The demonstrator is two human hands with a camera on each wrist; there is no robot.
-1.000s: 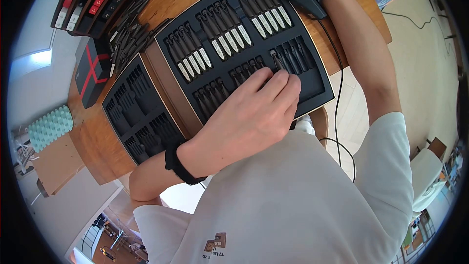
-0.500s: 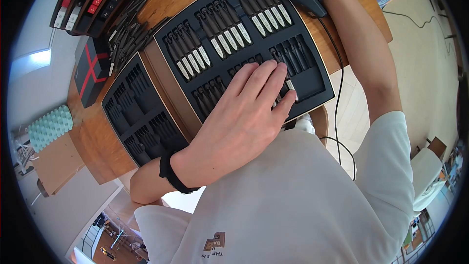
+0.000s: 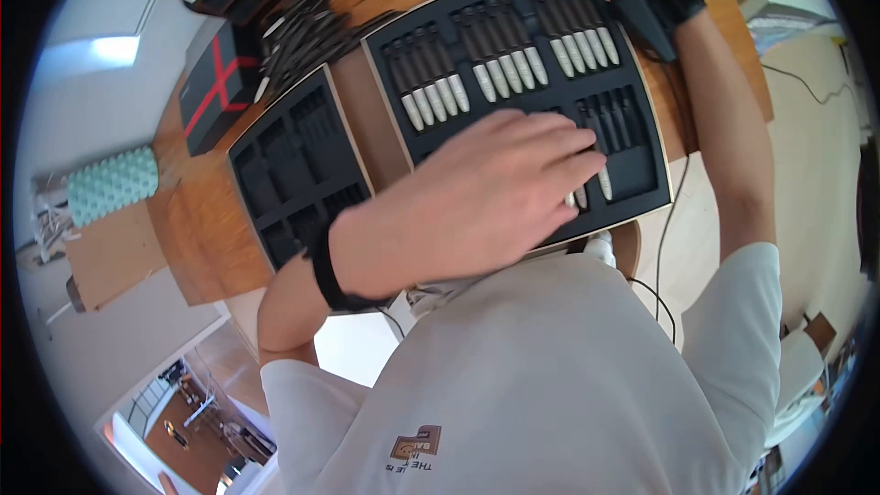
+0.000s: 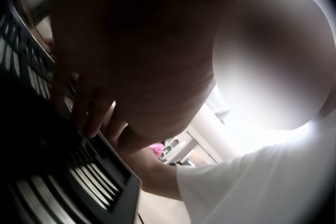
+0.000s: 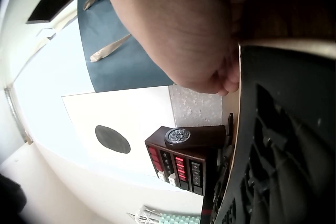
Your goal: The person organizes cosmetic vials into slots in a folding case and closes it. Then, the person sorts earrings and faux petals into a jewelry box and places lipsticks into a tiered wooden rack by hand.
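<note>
My left hand (image 3: 486,188) is over the lower row of a black-lined cutlery case (image 3: 634,181), fingers extended and slightly bent, hiding many slots. Close to its fingertips lies a table knife (image 3: 604,176), silver blade toward me, in the lower right compartment. Three groups of dark-handled knives (image 3: 507,69) fill the upper row. In the left wrist view the left fingers (image 4: 92,116) hang low over the case. My right hand (image 5: 173,29) rests by the case's edge, its fingertips loosely bent there; in the head view it is mostly cut off.
The case's other half (image 3: 261,179), with fork-shaped slots, lies at left. Behind it are a pile of dark cutlery (image 3: 316,32), a black box with red ribbon (image 3: 218,87) and a wooden rack (image 5: 181,169). A cable (image 3: 667,220) drops past the table's right edge.
My left hand has let go of a knife handle and drawn back left, leaving the knife in the lower right compartment. The head view has shifted. The right arm keeps its place beside the case.
</note>
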